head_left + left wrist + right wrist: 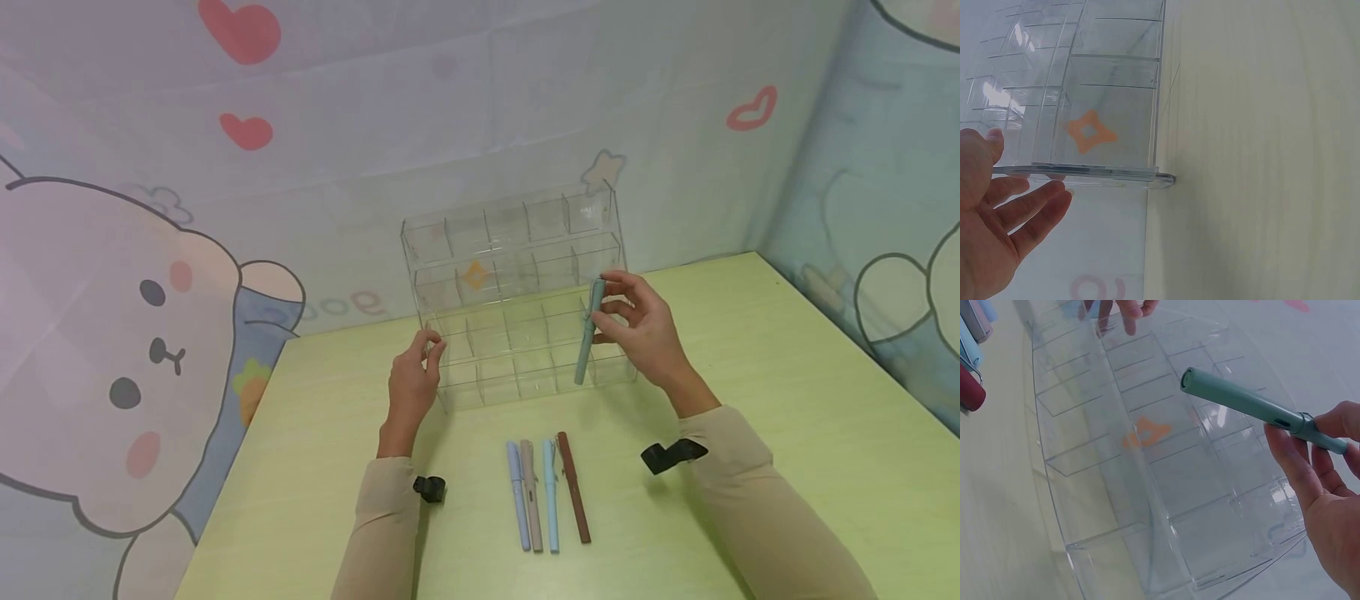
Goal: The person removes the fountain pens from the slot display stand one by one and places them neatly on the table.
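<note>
A clear acrylic rack (525,327) with tiered rows of compartments stands on the table. My left hand (415,375) holds the rack's left side panel; in the left wrist view the thumb is on one face of the panel and the fingers (1041,219) are on the other. Between thumb and fingertips, my right hand (643,329) pinches a green pen (590,332), capped and tilted, in front of the rack's right part. In the right wrist view, the green pen (1241,403) overlaps the compartments, with one end pointing toward the rack's middle.
In front of the rack lie a lavender pen (518,496), a taupe pen (532,496), a light blue pen (551,496) and a brown pen (573,487), roughly side by side on the pale yellow-green table (315,467). A printed cloth (360,125) hangs behind the rack.
</note>
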`<state>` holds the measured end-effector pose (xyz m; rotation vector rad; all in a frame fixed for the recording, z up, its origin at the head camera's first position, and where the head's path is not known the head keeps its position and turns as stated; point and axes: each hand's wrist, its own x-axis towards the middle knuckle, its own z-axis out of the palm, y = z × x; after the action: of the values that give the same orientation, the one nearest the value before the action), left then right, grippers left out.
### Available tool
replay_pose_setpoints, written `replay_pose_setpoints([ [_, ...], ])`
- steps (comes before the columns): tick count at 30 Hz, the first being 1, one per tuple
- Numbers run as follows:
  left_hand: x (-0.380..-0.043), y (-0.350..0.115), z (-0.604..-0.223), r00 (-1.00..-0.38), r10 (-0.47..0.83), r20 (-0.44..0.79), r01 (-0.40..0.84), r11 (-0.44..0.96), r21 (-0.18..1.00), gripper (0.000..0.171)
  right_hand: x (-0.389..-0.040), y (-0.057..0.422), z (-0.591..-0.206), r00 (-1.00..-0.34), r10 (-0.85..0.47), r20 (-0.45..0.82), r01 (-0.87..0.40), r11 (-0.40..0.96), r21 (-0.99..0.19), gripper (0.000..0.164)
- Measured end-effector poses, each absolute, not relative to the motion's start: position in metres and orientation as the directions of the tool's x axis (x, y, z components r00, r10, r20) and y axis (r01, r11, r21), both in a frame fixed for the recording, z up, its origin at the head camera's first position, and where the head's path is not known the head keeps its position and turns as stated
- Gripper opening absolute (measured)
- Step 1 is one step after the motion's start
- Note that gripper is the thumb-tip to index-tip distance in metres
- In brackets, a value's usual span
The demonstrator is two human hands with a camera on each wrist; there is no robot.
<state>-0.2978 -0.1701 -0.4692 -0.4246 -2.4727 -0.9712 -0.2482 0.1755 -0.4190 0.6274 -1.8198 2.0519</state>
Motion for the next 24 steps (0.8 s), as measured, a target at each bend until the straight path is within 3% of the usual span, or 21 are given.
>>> replay_pose_setpoints([
  [11,-0.298,-0.171,-0.471,-0.852,0.122,0.509,0.440,0.693,0.571,0.017,-0.247,0.186,-0.414,-0.928,-0.229,0.295,-0.315,0.055,-0.948,0.049],
  [24,-0.298,-0.171,-0.471,-0.854,0.116,0.506,0.434,0.695,0.573,0.018,-0.246,0.193,-0.413,-0.914,-0.345,0.212,-0.271,0.133,-0.953,0.048],
])
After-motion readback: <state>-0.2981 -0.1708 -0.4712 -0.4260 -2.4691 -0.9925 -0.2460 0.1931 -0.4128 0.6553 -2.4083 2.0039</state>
